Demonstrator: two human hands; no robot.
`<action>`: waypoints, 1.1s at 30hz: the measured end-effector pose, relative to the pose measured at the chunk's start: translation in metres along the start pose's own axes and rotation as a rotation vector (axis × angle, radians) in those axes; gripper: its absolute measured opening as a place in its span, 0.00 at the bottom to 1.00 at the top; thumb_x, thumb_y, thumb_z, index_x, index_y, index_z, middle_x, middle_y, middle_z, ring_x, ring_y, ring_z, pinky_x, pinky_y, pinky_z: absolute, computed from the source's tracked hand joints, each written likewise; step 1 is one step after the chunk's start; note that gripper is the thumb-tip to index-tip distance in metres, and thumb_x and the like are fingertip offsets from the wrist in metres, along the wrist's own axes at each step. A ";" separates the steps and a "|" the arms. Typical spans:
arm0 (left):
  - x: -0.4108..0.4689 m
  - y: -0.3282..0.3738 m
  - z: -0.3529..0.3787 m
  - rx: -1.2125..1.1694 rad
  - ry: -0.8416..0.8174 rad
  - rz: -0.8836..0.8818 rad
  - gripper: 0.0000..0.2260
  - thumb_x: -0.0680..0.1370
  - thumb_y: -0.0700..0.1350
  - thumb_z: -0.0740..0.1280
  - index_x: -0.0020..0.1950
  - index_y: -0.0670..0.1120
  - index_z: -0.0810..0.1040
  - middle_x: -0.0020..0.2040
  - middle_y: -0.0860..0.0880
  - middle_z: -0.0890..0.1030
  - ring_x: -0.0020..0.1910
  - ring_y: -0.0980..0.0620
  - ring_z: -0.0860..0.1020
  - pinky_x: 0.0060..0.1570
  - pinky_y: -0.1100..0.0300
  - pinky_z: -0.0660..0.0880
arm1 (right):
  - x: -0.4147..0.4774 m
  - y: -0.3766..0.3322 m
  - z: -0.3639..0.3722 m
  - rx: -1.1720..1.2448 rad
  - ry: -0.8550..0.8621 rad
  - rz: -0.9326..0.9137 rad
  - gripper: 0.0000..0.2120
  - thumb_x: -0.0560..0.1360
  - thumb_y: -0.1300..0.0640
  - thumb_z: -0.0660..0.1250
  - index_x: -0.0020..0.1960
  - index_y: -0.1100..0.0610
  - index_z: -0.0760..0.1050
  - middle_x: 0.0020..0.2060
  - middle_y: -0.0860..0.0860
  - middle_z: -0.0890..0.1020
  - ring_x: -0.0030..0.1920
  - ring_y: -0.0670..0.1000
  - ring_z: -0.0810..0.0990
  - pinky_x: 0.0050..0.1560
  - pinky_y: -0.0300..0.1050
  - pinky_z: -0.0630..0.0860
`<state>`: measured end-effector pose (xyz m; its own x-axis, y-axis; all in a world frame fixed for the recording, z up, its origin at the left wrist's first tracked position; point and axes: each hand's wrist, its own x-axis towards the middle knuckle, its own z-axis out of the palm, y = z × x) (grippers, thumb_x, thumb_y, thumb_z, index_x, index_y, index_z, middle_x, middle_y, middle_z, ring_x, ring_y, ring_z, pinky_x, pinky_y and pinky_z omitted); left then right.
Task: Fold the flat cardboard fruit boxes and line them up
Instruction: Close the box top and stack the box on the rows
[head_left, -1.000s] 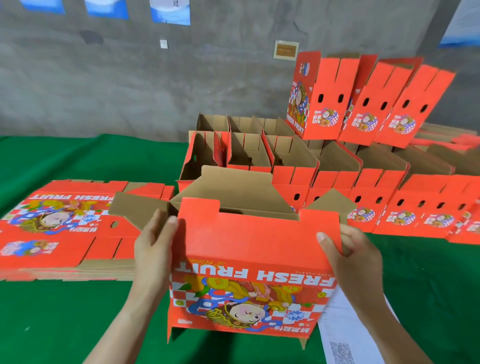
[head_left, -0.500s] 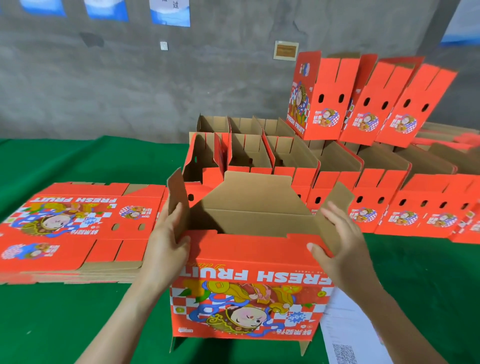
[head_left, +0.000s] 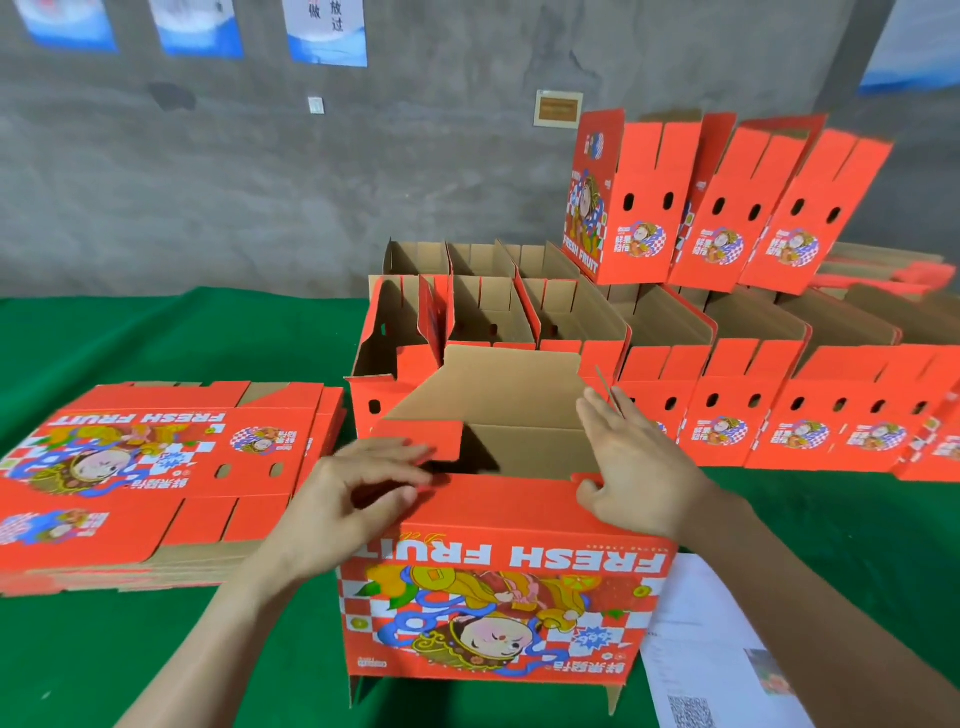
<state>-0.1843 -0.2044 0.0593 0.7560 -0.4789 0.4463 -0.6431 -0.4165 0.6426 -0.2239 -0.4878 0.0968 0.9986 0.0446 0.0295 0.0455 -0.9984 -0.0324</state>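
Note:
A half-folded red "FRESH FRUIT" box stands open on the green table right in front of me, its print upside down. My left hand rests on the box's left end, fingers pushing the red left flap inward over the opening. My right hand lies flat with straight fingers against the right flap, thumb at the near wall's top edge. The back flap stands up, brown side toward me. To my left lies a stack of flat boxes.
Folded boxes stand in rows behind and to the right, with three more leaning on top of them. A white printed sheet lies at the near right. Green cloth covers the table; a grey wall stands behind.
The left flap has swung from upright down and inward under my left hand. My right hand has moved inward against the right flap, which now stands edge-on.

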 end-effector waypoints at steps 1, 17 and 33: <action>0.001 0.003 -0.003 -0.085 -0.066 -0.041 0.05 0.73 0.42 0.71 0.47 0.51 0.85 0.57 0.54 0.82 0.63 0.60 0.73 0.64 0.64 0.66 | 0.000 0.001 0.003 0.010 0.032 0.001 0.39 0.75 0.50 0.60 0.78 0.58 0.43 0.78 0.52 0.43 0.77 0.54 0.38 0.75 0.50 0.53; 0.082 -0.022 0.000 0.146 -0.304 -0.224 0.30 0.76 0.40 0.69 0.74 0.54 0.63 0.64 0.49 0.66 0.61 0.55 0.67 0.62 0.71 0.58 | -0.007 0.014 0.027 0.406 0.470 -0.495 0.24 0.72 0.66 0.68 0.64 0.50 0.76 0.57 0.40 0.79 0.55 0.42 0.81 0.67 0.46 0.69; 0.075 -0.023 0.007 -0.351 0.041 -0.187 0.19 0.71 0.23 0.64 0.44 0.47 0.81 0.52 0.45 0.80 0.53 0.51 0.77 0.53 0.66 0.71 | 0.015 0.044 0.031 1.313 0.004 0.280 0.22 0.72 0.71 0.69 0.57 0.47 0.78 0.53 0.52 0.82 0.44 0.54 0.84 0.42 0.47 0.81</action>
<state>-0.1142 -0.2358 0.0736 0.8649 -0.3859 0.3210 -0.4184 -0.2008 0.8858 -0.2058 -0.5300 0.0650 0.9787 -0.1567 -0.1323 -0.1630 -0.2027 -0.9656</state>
